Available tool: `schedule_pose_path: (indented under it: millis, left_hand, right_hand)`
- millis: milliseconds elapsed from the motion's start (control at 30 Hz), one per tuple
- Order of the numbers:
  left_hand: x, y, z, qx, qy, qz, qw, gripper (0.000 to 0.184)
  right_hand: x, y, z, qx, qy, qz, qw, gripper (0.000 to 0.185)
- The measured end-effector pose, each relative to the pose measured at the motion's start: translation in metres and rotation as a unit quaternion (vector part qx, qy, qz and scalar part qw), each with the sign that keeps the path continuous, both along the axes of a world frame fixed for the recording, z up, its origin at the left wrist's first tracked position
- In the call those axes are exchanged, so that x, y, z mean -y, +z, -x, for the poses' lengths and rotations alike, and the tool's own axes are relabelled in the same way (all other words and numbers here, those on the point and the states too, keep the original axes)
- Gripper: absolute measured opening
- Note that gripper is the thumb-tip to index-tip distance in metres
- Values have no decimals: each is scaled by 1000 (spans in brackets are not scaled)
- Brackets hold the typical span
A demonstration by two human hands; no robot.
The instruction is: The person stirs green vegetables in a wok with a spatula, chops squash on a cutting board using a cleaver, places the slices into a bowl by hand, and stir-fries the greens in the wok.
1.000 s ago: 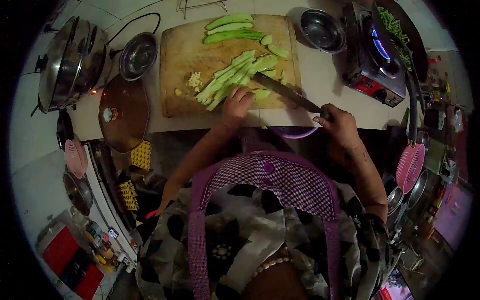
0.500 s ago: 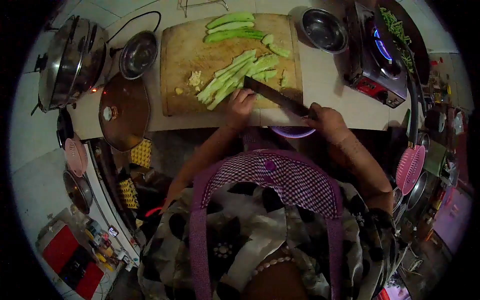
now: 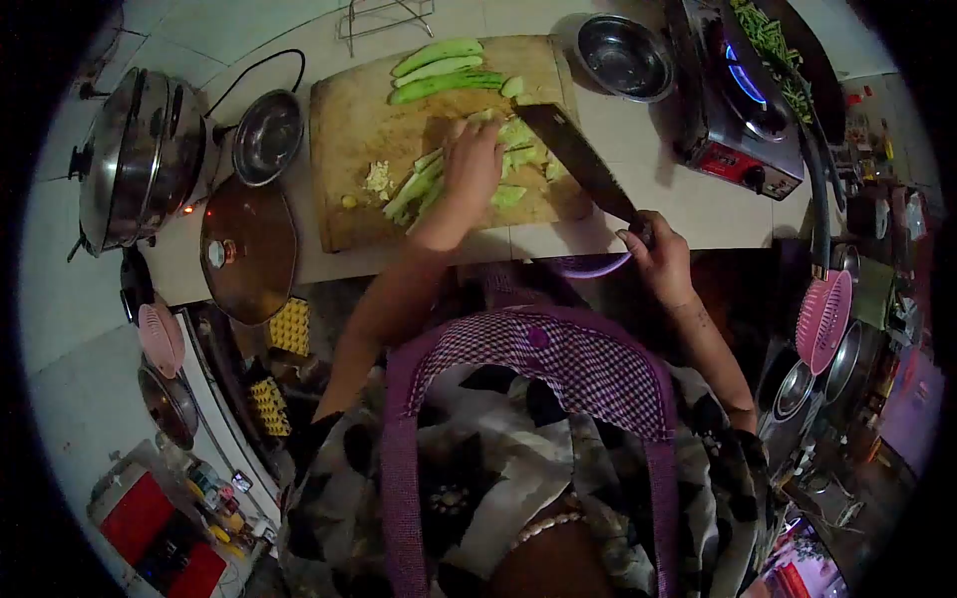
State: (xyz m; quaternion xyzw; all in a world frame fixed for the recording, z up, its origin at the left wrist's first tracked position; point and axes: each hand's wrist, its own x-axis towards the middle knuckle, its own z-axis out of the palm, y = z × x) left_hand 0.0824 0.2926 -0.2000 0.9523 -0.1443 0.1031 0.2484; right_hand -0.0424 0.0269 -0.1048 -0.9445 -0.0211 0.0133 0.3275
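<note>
My left hand lies over the pile of pale green vegetable strips on the wooden cutting board, its fingers bent around some of them. Part of the pile is hidden under this hand. The handle of a broad dark kitchen knife is in my closed right hand. Its blade points up and left across the board's right side, close to cut green pieces. Longer green vegetable pieces lie at the back of the board. Chopped garlic-like bits sit at the left.
A metal bowl stands right of the board, another bowl left. On the lit gas stove a dark pan holds green beans. A glass lid and a steel pot are at the left.
My left hand has moved up from the board's front edge onto the strips. The knife has shifted right, its tip away from the left hand. The view has tilted slightly.
</note>
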Motion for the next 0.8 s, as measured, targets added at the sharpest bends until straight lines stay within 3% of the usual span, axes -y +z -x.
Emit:
schedule_pose_path:
  millis: [67,167,267,333,367,467,533,733,800]
  left_hand:
    - [7,5,-17,-40,13,-62,997,29]
    - [12,6,-29,-126,-23,-89,988,31]
    - [13,1,-35,-176,-48,-91,979,29]
    - [15,24,-28,-194,-1,-58,979,23]
    - [9,19,-31,-225,1,14,974,24]
    - [-18,10,-34,-294,35,244,923,28]
    - [-29,38,-15,-308,89,409,854,32]
    - [-37,30,-11,-329,99,536,771,41]
    - [-45,30,-13,-313,115,508,794,41]
  right_hand:
    - [0,0,0,19,-10,-29,999,35]
    - [-2,4,1,-81,-70,-56,993,34]
    - [-7,-4,-9,-106,-84,-187,973,35]
    - [-15,-11,-25,-17,-51,-205,977,36]
    - [-20,-17,-34,27,-34,-212,976,37]
    - [-26,-42,-74,103,20,-112,988,42]
    - [-35,-39,-93,62,7,-14,998,44]
    - [-44,-78,-132,71,-10,148,986,45]
    - [-59,-85,-133,87,2,178,980,45]
